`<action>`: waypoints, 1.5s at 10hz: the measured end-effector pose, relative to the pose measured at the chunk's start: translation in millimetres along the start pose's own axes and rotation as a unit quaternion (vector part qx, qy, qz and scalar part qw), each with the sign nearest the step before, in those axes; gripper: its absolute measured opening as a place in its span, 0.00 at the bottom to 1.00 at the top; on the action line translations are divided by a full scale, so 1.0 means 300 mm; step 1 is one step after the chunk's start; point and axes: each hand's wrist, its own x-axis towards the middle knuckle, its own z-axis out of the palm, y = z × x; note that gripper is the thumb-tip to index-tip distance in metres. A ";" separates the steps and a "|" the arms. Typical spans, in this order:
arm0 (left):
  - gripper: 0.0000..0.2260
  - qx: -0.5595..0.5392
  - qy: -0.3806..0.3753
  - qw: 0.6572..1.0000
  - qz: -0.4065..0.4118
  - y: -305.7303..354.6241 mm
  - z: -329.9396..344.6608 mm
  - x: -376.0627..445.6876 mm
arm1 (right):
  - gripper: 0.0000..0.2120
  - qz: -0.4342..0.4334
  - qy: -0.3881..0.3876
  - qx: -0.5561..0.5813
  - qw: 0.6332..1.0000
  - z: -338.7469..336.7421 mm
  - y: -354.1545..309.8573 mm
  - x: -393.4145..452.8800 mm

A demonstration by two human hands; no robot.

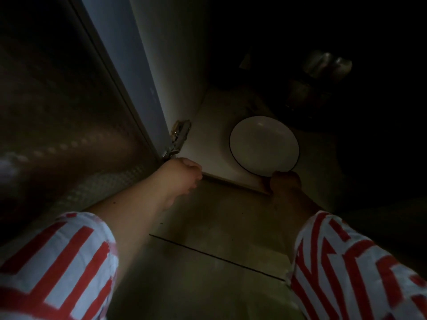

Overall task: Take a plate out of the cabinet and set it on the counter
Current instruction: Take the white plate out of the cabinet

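Retrieval step in hand: the white plate (pixel 264 145) lies on the cabinet shelf (pixel 215 155) near its front edge, the right hand (pixel 285 182) at its near rim, grip indiscernible, the left hand (pixel 184 175) curled, holding nothing visible; next move requires a firm rim grasp.

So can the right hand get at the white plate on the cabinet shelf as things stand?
Probably yes. The right hand is already at the near rim of the plate, the cabinet door stands open to the left, and nothing visible lies between them.
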 end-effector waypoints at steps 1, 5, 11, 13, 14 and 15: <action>0.11 0.004 0.003 1.000 0.002 -0.007 0.004 0.009 | 0.16 0.017 0.011 0.090 0.996 0.014 0.009 0.007; 0.24 -0.038 -0.008 0.996 -0.081 0.165 0.078 -0.256 | 0.17 0.030 -0.013 0.151 0.988 -0.224 -0.031 -0.403; 0.18 -0.053 0.046 0.988 -0.136 0.624 -0.272 -1.084 | 0.12 0.033 -0.130 -0.019 0.991 -0.765 -0.389 -1.301; 0.15 -0.075 0.062 0.982 -0.159 0.734 -0.385 -1.323 | 0.13 0.031 -0.170 0.003 0.985 -0.874 -0.512 -1.502; 0.15 -0.083 0.069 0.983 -0.146 0.804 -0.448 -1.417 | 0.14 -0.003 -0.164 -0.019 0.986 -0.904 -0.573 -1.571; 0.16 -0.082 0.077 0.984 -0.138 0.865 -0.520 -1.499 | 0.15 -0.033 -0.173 -0.021 0.984 -0.922 -0.651 -1.627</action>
